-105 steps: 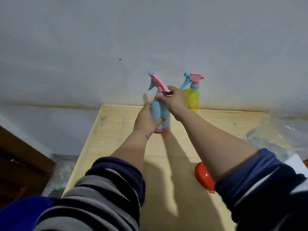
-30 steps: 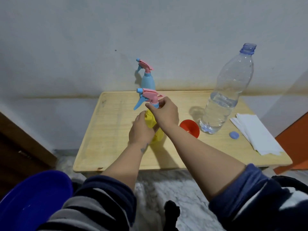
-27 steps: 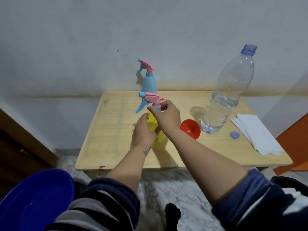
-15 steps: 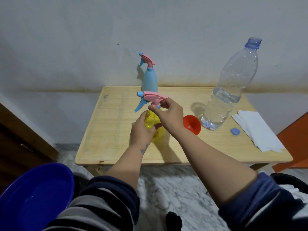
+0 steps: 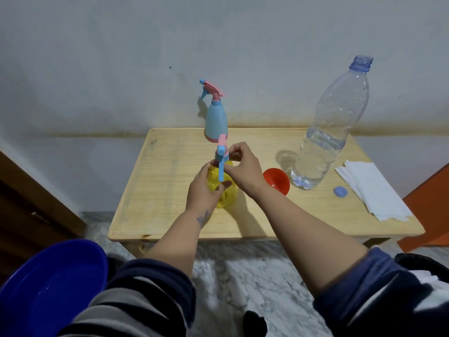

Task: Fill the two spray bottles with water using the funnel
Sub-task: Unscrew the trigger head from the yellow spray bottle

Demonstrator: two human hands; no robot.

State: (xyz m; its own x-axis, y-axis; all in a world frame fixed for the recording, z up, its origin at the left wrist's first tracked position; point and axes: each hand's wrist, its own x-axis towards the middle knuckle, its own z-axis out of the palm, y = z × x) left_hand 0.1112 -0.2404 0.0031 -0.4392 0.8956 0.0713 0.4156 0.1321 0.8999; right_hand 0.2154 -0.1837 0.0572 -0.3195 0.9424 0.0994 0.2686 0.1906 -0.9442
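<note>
A yellow spray bottle [image 5: 228, 198] stands near the middle of the wooden table [image 5: 158, 190]. My left hand [image 5: 205, 190] wraps around its body. My right hand [image 5: 243, 171] pinches the pink and blue spray head [image 5: 221, 154] at the neck; the blue trigger points toward me. A blue spray bottle [image 5: 216, 122] with its pink head on stands at the table's far edge. The red funnel [image 5: 277, 180] lies on its side just right of my right hand. A large clear water bottle [image 5: 325, 132], uncapped and partly full, stands to the right.
A blue bottle cap [image 5: 340, 191] lies beside folded white paper towels [image 5: 374, 190] at the table's right end. A dark blue basin [image 5: 48, 293] sits at lower left, off the table. The wall rises directly behind the table. Marble floor lies below.
The blue spray bottle was set down at the back and the yellow one brought to the middle. Its spray head has turned from pointing left to pointing toward me.
</note>
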